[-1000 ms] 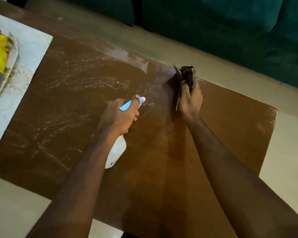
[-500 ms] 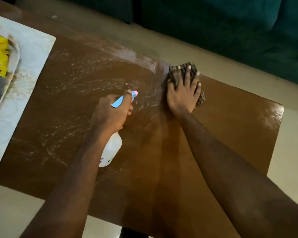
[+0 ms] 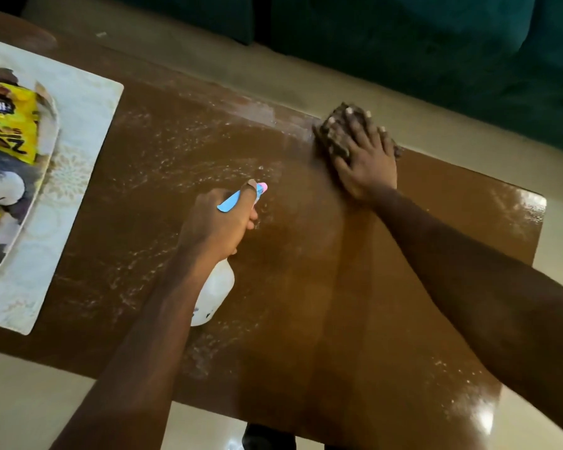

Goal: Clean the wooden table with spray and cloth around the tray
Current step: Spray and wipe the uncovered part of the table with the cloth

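And there it is: our right hand has flattened out. A second ago it gripped the cloth bunched up and standing on end; now the fingers are spread wide, palm down, pressing the dark cloth flat onto the wooden table at the far edge, up around one o'clock from the middle of the top. That tells us the wiping stroke has begun, or is about to.

Our left hand is wrapped tight around the neck of the spray bottle, thumb up by the blue trigger and pink nozzle, same grip as a moment back. The white body hangs below the wrist at about six o'clock from the hand, and the nozzle aims toward one o'clock. We can't tell whether it is spraying right now.

Look at the surface: white droplets and streaks cover the stretch from the centre out toward nine o'clock, while the right-hand part looks smoother and glossy. So the wet patch lies just to the left of the cloth, and we'd judge the next sweep has to travel that way.

The tray, loaded with a yellow packet, sits on a pale mat way over at nine o'clock, well apart from both hands. The spray reaches close to the mat's edge, so we'll want care there.
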